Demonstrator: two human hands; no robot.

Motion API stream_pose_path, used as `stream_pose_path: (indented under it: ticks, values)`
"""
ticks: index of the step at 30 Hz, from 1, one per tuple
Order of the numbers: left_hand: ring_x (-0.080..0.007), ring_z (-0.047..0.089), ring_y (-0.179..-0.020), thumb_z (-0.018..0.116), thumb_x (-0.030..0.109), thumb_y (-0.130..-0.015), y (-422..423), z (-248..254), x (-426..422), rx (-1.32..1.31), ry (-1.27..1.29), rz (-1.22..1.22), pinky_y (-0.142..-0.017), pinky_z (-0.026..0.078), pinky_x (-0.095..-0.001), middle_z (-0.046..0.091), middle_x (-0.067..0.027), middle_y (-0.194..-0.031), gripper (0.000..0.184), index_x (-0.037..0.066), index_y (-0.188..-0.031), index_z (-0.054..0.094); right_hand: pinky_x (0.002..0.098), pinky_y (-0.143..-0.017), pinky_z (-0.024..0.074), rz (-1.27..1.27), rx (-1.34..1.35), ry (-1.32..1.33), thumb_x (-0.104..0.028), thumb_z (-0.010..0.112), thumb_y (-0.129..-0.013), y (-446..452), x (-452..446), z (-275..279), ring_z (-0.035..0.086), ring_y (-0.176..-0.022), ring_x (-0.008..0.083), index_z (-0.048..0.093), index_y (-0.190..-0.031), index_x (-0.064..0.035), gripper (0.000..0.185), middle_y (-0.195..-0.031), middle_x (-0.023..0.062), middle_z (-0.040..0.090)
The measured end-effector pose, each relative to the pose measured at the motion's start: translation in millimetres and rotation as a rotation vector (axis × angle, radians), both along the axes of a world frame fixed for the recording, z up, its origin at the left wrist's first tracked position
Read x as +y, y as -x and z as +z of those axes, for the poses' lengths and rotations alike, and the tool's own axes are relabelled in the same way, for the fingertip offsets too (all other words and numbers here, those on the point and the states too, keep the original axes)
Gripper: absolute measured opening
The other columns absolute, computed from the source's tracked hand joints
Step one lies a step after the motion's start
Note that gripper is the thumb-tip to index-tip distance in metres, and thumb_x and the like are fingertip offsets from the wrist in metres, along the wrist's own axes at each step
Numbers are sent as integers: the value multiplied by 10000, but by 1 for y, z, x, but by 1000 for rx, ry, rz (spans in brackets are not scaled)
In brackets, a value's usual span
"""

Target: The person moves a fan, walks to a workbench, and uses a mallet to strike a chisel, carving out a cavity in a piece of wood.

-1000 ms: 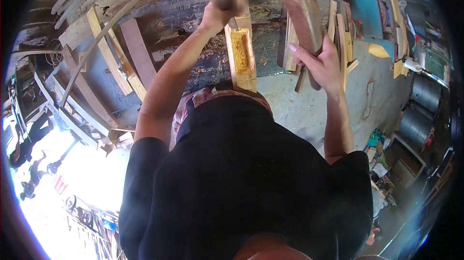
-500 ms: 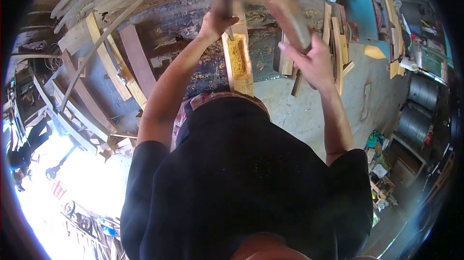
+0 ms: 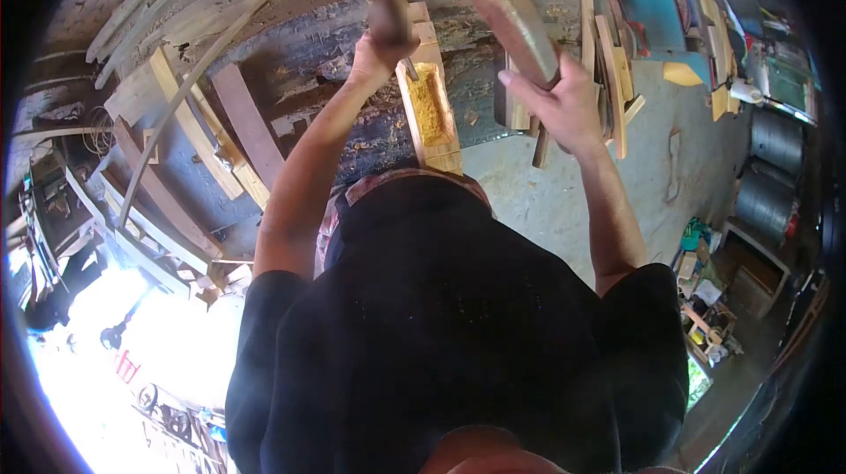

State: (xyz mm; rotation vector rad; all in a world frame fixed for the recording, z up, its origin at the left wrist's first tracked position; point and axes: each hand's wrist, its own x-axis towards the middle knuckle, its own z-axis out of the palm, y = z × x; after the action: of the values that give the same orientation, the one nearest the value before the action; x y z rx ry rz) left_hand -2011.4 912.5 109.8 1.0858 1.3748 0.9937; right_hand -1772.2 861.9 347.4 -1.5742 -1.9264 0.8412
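My left hand point(image 3: 377, 58) is wrapped round the thick handle of a chisel point(image 3: 388, 19). The narrow blade reaches down to the upper left end of a long recess cut in a pale wooden block point(image 3: 444, 160). Yellow wood chips point(image 3: 428, 106) fill much of that recess. Up to the right, my right hand point(image 3: 566, 109) grips the lower end of a thick wooden mallet point(image 3: 507, 16), which slants up to the left, apart from the chisel. The mallet's far end passes out of the top of the view.
Beneath the block lies a rough, dark timber bench point(image 3: 352, 104) strewn with chips. Wooden boards point(image 3: 247, 117) lean at the left, and several offcuts point(image 3: 610, 77) stand to the right. A teal cabinet point(image 3: 656, 11) is at the upper right, metal drums point(image 3: 765, 196) at the far right.
My left hand and the chisel handle have shifted slightly left. The mallet, still raised in my right hand, has also shifted a little left. The whole view has turned slightly.
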Motion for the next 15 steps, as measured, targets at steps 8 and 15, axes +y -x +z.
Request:
stream_pose_path:
  ticks: [8,15]
  values:
    - [-98,613,-841,752,132,-772,-14,43,-22,-51,-138,-4,-786,492,-263,682,-48,-937,368,47,-1086,581,350,-764,533,-22,60,-37,-285,769,-787,12,-5,50,681,-816,245,583,-1130,30,501,-931,152,688]
    - [-91,617,-851,739,94,-779,-20,49,-28,13,-188,-25,-777,496,-267,677,-65,-949,358,35,-1086,563,374,-717,546,8,-57,38,-262,756,-765,-2,-7,6,690,-772,299,588,-1014,31,420,-870,173,688]
